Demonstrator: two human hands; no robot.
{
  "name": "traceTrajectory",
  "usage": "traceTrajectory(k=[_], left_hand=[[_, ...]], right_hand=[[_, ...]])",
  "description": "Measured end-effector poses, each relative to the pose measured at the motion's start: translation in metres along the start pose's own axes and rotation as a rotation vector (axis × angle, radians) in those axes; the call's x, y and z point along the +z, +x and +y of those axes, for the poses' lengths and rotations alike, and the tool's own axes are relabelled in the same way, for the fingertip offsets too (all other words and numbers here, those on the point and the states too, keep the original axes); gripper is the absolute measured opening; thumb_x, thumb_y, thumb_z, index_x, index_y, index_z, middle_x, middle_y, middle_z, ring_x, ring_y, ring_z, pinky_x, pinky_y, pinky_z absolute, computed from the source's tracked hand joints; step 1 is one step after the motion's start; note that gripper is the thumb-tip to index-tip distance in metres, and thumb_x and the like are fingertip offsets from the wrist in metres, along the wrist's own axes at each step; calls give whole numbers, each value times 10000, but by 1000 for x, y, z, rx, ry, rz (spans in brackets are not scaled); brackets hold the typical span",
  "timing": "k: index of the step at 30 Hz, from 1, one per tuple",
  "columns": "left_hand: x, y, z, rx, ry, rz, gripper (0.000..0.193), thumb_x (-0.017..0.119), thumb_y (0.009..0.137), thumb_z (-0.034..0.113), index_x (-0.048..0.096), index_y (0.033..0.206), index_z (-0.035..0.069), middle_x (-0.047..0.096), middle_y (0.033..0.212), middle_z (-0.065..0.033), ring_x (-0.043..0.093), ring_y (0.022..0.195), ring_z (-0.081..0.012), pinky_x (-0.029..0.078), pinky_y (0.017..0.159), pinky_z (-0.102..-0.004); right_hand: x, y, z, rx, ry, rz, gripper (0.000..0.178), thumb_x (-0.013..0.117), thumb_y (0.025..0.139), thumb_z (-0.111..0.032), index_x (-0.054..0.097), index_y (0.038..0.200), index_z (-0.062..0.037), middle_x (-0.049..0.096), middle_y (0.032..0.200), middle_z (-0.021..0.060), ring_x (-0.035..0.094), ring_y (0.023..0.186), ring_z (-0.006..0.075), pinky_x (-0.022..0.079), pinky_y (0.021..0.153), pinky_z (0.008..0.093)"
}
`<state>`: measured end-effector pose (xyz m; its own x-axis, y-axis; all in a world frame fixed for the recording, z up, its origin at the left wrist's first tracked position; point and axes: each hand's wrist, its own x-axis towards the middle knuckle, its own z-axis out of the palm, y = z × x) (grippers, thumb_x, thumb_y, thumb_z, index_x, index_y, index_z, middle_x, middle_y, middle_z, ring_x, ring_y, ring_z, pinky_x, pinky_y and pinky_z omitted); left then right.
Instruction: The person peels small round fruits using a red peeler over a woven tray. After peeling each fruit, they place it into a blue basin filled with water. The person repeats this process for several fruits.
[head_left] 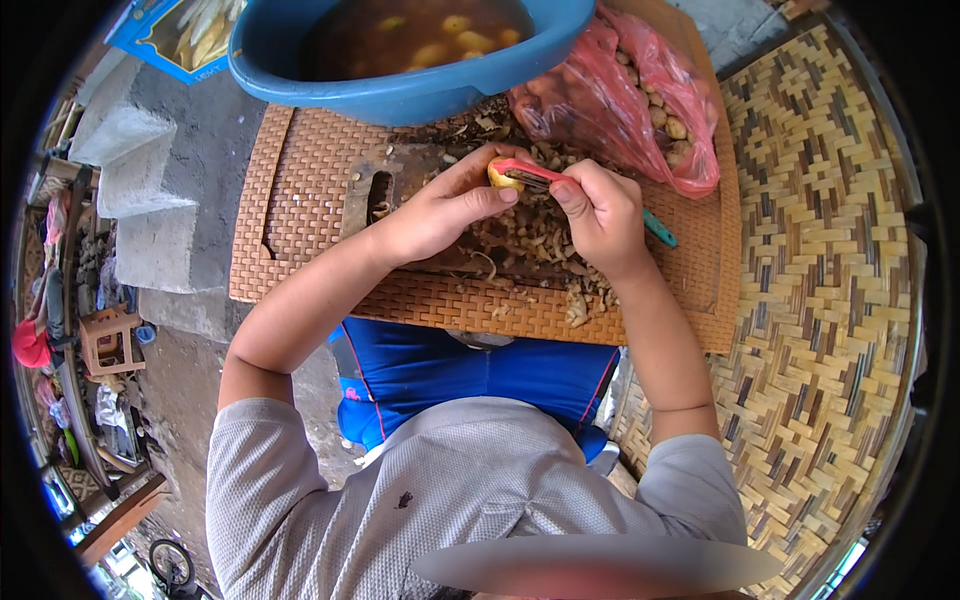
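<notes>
My left hand (445, 205) pinches a small yellow peeled tuber (503, 178) between thumb and fingers. My right hand (598, 212) grips a peeler with a pink head (528, 171) and a teal handle end (660, 230), its blade laid on the tuber. Both hands work above a pile of brown peelings (530, 240) on a dark wooden board (400, 175), which rests on a woven tray (300, 200).
A blue basin (400, 85) of brownish water with peeled pieces sits at the tray's far edge. A pink plastic bag (640, 100) of unpeeled tubers lies to the right. A woven bamboo mat (820, 280) spreads right; concrete blocks (140, 170) stand left.
</notes>
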<state>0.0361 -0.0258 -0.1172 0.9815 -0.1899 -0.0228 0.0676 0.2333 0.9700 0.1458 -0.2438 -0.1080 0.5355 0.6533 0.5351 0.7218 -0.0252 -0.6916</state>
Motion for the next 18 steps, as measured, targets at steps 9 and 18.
traceTrajectory(k=[9,18], left_hand=[[5,-1,2,-1,-72,-34,580,668,1105,297,436,1604,117,582,1273,32,536,1135,-71,457,989,-247],[6,-4,1,36,168,-79,518,652,1132,236,438,1572,68,567,1379,-39,539,1156,-91,471,973,-267]], right_hand=[[4,-1,-2,-14,-10,-32,364,730,1075,-301,637,869,-16,588,699,141,566,572,291,445,553,393],[5,-1,-10,-109,-102,-40,331,762,1040,-285,647,863,-29,636,726,143,658,618,363,496,546,432]])
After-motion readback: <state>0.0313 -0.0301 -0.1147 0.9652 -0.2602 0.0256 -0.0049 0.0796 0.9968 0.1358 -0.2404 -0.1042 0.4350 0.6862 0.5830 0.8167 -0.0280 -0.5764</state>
